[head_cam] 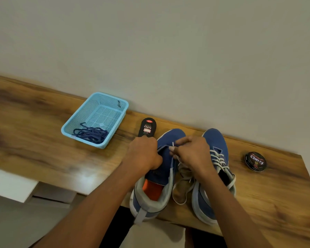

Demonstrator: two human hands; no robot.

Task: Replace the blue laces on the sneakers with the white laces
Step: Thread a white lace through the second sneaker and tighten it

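Left hand (143, 153) grips the left sneaker (159, 169) by its eyelet edge; right hand (191, 154) pinches the white lace (173, 144) over its tongue. Both sneakers point toes toward the wall, right of the basket (95, 120) holding the blue laces (90, 134).

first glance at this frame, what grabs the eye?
Two blue sneakers at the table's near edge: the right sneaker already carries white laces, while the left sneaker is being worked on. The left hand holds that shoe's side and the right hand pinches a white lace over it. Further left, a light blue basket holds the removed blue laces.
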